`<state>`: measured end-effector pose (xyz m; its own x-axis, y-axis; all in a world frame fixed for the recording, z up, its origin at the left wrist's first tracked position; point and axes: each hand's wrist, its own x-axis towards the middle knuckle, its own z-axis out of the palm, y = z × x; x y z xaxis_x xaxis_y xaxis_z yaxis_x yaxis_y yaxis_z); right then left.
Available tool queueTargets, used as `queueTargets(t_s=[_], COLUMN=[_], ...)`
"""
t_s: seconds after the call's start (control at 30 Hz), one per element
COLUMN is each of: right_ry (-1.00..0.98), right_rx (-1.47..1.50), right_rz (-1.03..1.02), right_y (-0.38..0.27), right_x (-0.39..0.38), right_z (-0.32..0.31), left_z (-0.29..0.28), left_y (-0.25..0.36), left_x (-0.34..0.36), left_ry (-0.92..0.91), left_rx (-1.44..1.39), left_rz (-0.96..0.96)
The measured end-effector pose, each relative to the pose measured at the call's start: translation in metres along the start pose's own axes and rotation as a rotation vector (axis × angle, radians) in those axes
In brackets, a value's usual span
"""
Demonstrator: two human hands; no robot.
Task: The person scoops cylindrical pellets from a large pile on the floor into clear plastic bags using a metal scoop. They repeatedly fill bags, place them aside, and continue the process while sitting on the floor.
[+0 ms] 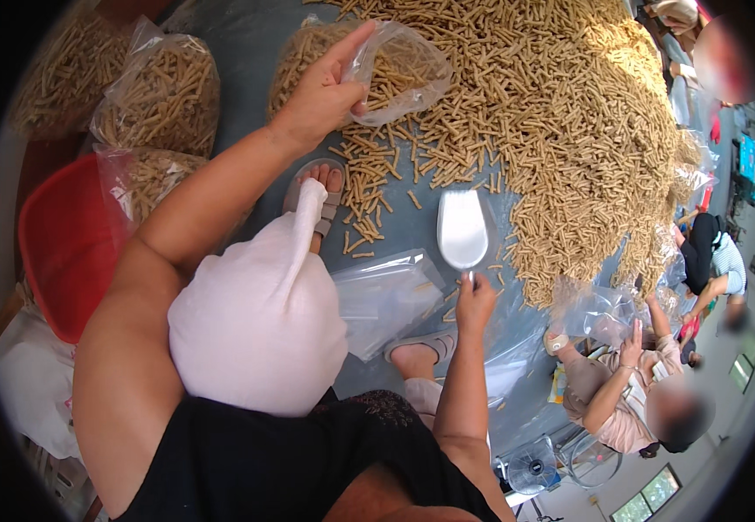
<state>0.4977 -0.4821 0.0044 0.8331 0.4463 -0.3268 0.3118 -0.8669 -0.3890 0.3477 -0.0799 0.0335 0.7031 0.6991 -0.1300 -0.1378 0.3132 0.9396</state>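
My left hand (334, 96) grips the rim of a clear plastic bag (404, 65) partly filled with short, tan, stick-shaped pieces, at the edge of a big pile (551, 113) of the same pieces. Lower right of it, my right hand (475, 291) is closed on the handle of a shiny metal scoop (462, 228), whose bowl looks empty. Flat clear bags (382, 304) lie on the grey sheet (347, 357) between my sandalled feet, left of the scoop.
Filled bags (156, 91) and a red plastic basin (64, 244) stand at my left. At my right a co-worker (612, 391) handles a clear bag (591, 309); other people (721, 261) sit farther along the pile. A fan (530, 465) stands at lower right.
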Motion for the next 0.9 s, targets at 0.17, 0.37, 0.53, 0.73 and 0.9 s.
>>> queueTargets(t_s=[0.17,0.37,0.53,0.73,0.9], right_ry=[-0.135,0.043,0.224,0.262,0.202], right_rx=[0.359,0.42,0.375,0.669,0.856], right_rz=[0.178,0.032,0.005,0.081,-0.004], right_y=[0.065,-0.057,-0.169,-0.165,-0.151], right_x=[-0.032,0.141,0.283,0.262,0.228], right_z=[0.058,0.145,0.142,0.15,0.124], left_z=[0.003,0.002,0.001,-0.004,-0.002], left_y=[0.0,0.001,0.003,-0.001,0.002], left_x=[0.001,0.004,0.001,0.001,-0.003], left_ry=[-0.031,-0.028,-0.057,-0.07,-0.082], left_rx=[-0.019,0.01,0.071,0.054,0.037], left_rz=[-0.025,-0.004,-0.069,-0.073,-0.078])
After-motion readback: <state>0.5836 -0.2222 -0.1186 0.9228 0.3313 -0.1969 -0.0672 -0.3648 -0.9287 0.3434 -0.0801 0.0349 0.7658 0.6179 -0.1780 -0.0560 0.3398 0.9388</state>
